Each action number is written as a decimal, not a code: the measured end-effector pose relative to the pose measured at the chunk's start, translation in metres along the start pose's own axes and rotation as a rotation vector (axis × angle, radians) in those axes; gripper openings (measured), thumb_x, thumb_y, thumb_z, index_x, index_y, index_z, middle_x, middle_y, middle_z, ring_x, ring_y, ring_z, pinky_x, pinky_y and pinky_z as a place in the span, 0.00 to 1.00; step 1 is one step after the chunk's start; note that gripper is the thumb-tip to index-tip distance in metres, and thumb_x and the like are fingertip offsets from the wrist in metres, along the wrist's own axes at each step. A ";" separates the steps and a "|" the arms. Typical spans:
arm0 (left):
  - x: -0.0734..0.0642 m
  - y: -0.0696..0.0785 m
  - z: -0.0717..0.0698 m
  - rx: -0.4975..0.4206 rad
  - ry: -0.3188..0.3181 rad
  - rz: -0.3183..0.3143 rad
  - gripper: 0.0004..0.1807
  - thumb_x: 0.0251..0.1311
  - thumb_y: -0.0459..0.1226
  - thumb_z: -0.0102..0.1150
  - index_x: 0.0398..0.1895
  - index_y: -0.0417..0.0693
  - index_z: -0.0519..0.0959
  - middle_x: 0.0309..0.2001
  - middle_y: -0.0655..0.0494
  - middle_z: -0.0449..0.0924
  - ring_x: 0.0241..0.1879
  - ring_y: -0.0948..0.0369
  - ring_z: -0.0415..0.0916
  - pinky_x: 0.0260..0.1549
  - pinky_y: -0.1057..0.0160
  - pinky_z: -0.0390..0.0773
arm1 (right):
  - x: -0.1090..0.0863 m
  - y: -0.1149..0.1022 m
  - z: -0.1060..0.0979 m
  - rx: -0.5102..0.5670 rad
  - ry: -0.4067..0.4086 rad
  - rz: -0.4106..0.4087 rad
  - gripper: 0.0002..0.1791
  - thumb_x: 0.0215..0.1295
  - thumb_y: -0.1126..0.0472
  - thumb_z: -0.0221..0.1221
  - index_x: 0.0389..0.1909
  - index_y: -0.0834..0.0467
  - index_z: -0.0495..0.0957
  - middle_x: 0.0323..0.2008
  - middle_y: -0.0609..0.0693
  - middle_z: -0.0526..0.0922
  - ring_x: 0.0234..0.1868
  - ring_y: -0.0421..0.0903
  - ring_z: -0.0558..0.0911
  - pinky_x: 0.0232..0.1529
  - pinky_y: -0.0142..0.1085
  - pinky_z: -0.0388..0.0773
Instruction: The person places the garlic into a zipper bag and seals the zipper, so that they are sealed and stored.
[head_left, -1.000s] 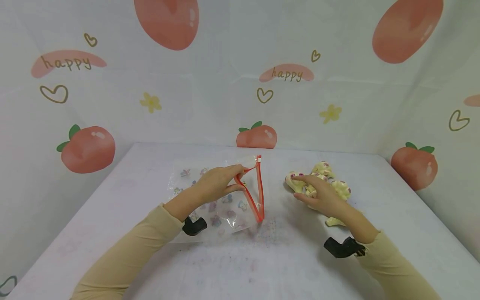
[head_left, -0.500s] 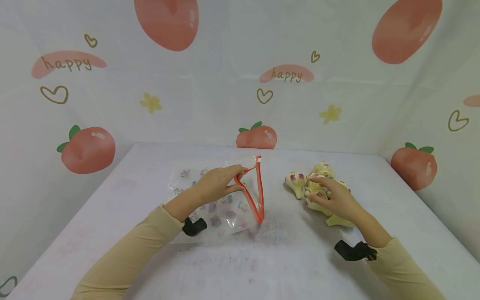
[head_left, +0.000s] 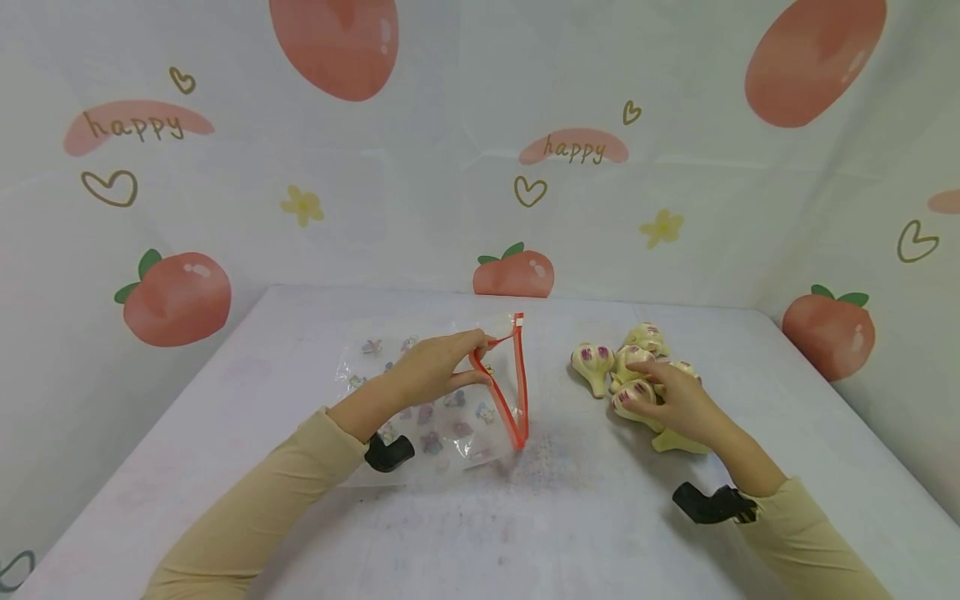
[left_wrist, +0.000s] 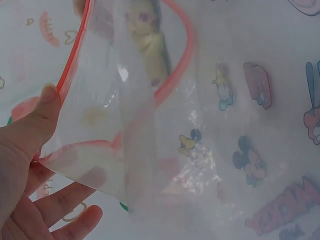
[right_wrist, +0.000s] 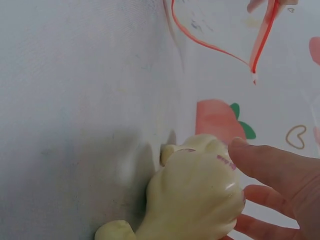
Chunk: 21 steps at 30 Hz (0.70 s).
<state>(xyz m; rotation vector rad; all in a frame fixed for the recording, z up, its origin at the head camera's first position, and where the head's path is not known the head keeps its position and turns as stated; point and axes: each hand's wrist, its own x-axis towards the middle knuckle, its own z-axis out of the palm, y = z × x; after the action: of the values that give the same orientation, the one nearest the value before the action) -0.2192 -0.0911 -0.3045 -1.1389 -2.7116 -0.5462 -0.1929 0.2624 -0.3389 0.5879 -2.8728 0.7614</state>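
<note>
My left hand (head_left: 442, 362) pinches one side of the red-edged mouth of a clear zip bag (head_left: 480, 446) printed with cartoon figures. The mouth gapes to the right; in the left wrist view, thumb (left_wrist: 47, 100) and fingers lie on either side of the film, and a garlic bulb (left_wrist: 147, 40) shows through it. My right hand (head_left: 682, 404) is over a cluster of cream garlic bulbs with purple marks. Its spread thumb and fingers are right at the nearest bulb (right_wrist: 195, 195), without curling round it. The hand partly hides the bulbs behind.
One garlic bulb (head_left: 592, 362) lies at the cluster's left, another (head_left: 645, 337) at its back, and one (head_left: 678, 442) at the front below my right wrist. A white cloth (head_left: 480, 533) covers the table, with a printed curtain (head_left: 420, 208) behind it.
My right hand has moved right and toward me, from the leftmost garlic bulb to the nearer ones, and its fingers have come lower. My left hand and the bag have hardly moved.
</note>
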 end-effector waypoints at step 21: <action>0.003 -0.002 -0.001 -0.293 -0.117 -0.107 0.17 0.56 0.45 0.63 0.35 0.49 0.65 0.55 0.53 0.76 0.56 0.51 0.76 0.33 0.68 0.72 | 0.002 0.005 0.004 -0.034 -0.058 0.067 0.31 0.54 0.58 0.66 0.56 0.69 0.70 0.55 0.68 0.75 0.53 0.64 0.75 0.52 0.56 0.73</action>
<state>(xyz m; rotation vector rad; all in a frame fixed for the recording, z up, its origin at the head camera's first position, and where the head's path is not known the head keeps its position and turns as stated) -0.2228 -0.0912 -0.3035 -1.1244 -2.8752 -0.9484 -0.1972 0.2639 -0.3442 0.5210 -2.9653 0.7142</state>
